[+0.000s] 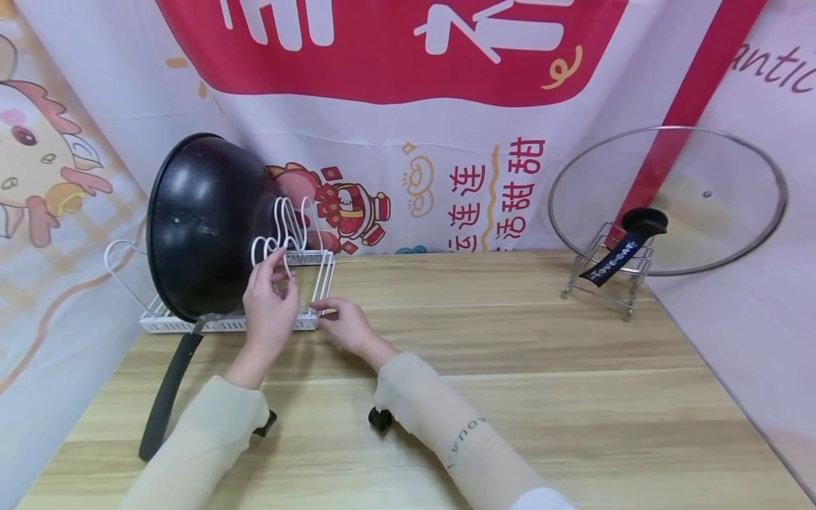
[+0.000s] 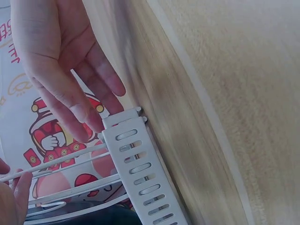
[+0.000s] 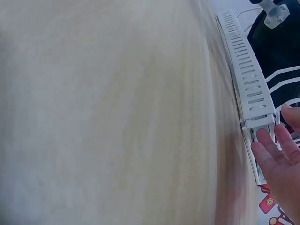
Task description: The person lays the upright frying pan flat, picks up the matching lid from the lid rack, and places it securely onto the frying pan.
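A white pot rack (image 1: 219, 324) with slotted rails and looped wire dividers stands at the left of the table. My left hand (image 1: 272, 301) pinches the upper part of a wire divider (image 1: 324, 280) near the rack's right end. At the foot of that divider, my right hand (image 1: 344, 324) has thumb and forefinger around the wire, right by the rail's corner; its other fingers (image 3: 265, 159) are loosely bent beside the rail end. A black wok (image 1: 210, 219) rests on its side in the rack, left of my left hand, its long handle (image 1: 168, 397) pointing toward me.
On the right, a large glass lid (image 1: 707, 195) with a black knob (image 1: 644, 221) leans in a small metal wire stand (image 1: 605, 301). Printed cloth (image 1: 382, 127) hangs behind the wooden table (image 1: 497, 354). The wok's handle juts over the table's front left, beside my left sleeve.
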Demonstrator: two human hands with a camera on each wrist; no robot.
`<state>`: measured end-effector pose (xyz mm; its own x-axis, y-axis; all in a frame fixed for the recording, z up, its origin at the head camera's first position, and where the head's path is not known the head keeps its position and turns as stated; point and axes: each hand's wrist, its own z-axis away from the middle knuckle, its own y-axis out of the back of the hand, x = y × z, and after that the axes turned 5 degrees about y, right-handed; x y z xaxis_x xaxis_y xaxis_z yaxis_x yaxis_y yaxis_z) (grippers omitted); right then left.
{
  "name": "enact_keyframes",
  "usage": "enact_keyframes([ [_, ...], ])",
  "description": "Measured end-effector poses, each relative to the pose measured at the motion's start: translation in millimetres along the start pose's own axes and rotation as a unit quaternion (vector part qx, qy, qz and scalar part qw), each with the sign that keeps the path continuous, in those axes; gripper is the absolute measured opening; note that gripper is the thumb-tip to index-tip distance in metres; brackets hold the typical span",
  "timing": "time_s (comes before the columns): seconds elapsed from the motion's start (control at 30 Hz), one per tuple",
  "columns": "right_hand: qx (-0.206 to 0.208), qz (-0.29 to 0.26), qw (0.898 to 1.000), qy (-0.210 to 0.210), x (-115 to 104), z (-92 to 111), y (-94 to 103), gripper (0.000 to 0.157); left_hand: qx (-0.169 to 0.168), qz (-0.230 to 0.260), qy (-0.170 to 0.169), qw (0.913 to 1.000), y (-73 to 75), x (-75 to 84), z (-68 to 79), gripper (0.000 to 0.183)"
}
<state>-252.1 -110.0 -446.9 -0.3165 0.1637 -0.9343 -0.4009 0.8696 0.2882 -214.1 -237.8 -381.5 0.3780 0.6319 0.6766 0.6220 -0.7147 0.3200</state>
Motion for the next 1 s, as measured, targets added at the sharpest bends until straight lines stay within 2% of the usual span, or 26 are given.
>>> enact_keyframes([
  [0.27,0.002,0.009,1.0,-0.01,-1.7,-2.1,-3.1,0.036,-0.01,-0.003,0.02,0.9997,-3.1,1.3,0.7,0.051],
  [0.6,-0.002,0.028,1.0,-0.01,-4.0,-8.2,-5.4,0.037,0.011,-0.011,0.009,0.9998,-3.4,3.1,-0.7,0.044],
  [0.87,-0.002,0.041,0.999,0.001,-4.2,-10.0,-8.9,0.037,0.02,-0.002,0.024,0.9995,-2.8,0.2,0.6,0.044],
  [1.0,0.007,0.052,0.999,0.004,-3.9,-12.0,-8.4,0.038,0.013,0.001,0.026,0.9996,-3.5,0.7,-0.6,0.044],
])
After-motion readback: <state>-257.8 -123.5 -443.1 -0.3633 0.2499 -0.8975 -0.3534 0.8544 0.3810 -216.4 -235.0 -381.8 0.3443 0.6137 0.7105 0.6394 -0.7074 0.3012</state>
